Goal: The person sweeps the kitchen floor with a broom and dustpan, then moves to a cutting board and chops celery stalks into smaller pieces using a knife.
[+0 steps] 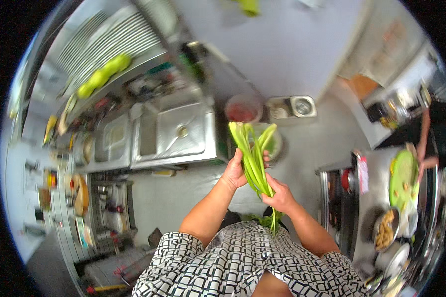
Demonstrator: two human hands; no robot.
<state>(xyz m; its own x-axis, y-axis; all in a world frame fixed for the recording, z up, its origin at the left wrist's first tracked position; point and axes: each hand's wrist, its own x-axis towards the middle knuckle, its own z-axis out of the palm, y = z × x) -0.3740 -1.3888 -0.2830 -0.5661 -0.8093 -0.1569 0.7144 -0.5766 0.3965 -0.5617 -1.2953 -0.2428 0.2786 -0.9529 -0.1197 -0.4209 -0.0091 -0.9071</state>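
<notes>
A bunch of celery (pixel 252 163) is held out before me at about waist height, its pale base pointing away and its leaves hanging towards my body. My left hand (pixel 236 170) grips the stalks around their upper half. Lower on the stalks, my right hand (pixel 280 195) is closed around the thinner part. Beyond and partly behind the celery stands a round container with green contents (pixel 274 144). A tub with red contents (pixel 244 108) is just past it.
A stainless steel sink (pixel 182 131) stands at the left, beside metal shelving. A steel two-part basin (pixel 304 106) lies ahead. At the right, another person's hand (pixel 428 162) is by a green cutting board (pixel 403 182); a bowl of food (pixel 385 230) sits nearer on that counter.
</notes>
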